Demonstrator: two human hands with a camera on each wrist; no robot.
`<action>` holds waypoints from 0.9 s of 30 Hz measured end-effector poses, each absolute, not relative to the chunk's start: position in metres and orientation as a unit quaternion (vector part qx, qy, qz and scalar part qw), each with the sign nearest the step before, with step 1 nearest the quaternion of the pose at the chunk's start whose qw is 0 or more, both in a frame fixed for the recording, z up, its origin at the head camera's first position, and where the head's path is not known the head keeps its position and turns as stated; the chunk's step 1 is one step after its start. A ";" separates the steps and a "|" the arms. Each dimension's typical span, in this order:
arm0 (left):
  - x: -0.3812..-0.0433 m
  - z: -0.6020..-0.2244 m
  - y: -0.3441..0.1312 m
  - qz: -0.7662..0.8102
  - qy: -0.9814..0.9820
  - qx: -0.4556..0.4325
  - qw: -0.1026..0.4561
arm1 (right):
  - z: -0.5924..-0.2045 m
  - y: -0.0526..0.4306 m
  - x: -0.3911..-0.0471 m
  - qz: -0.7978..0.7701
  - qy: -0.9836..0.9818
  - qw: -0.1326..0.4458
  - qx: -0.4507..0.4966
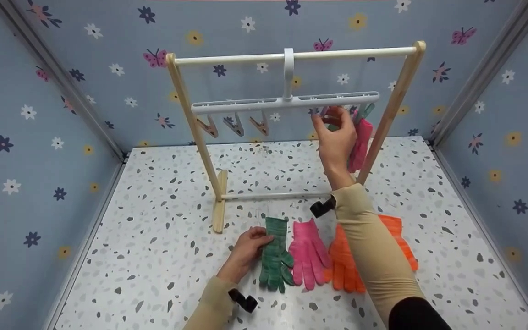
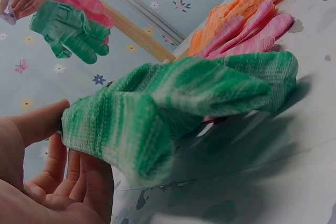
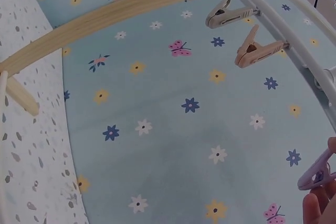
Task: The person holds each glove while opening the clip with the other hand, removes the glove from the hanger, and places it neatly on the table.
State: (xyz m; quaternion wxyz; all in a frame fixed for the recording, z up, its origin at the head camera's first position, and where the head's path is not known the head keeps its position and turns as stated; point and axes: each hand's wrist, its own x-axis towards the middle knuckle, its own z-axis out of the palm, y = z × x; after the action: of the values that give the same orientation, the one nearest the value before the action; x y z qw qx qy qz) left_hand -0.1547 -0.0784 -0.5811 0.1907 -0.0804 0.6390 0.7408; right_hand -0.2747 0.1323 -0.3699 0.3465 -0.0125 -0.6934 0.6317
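Observation:
My left hand (image 1: 245,250) pinches the edge of a green glove (image 1: 274,256) near its cuff, thumb on top, at the left end of a row of gloves on the table. Raised to the white hanger (image 1: 241,106), my right hand (image 1: 337,146) pinches a purple clothespin (image 3: 314,176) that sits along the bar. A second green glove (image 2: 73,31) hangs just past this hand, mostly hidden behind it in the head view. Beside that one hangs a pink glove (image 1: 362,142) under a green clothespin (image 1: 365,111).
Another pink glove (image 1: 309,256) lies right of the green one, then orange gloves (image 1: 344,268) partly under my right forearm. Several unused clothespins (image 1: 234,124) dangle from the hanger's left half. A wooden rack (image 1: 204,151) carries the hanger; patterned walls (image 1: 62,151) enclose the table.

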 end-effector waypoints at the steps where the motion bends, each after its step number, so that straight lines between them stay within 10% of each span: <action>1: -0.154 -0.581 -0.078 0.740 0.640 -0.081 0.191 | -0.365 0.131 -0.271 0.637 -0.692 0.340 -0.013; 27: -0.156 -0.580 -0.090 0.685 0.706 -0.088 0.158 | -0.381 0.134 -0.281 0.663 -0.676 0.322 0.013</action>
State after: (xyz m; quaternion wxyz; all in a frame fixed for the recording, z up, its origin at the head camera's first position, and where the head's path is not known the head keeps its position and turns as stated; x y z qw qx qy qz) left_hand -0.1558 -0.0899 -0.5798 0.1583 -0.0885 0.7060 0.6846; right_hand -0.2805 0.1344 -0.3805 0.3220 0.0131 -0.6758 0.6629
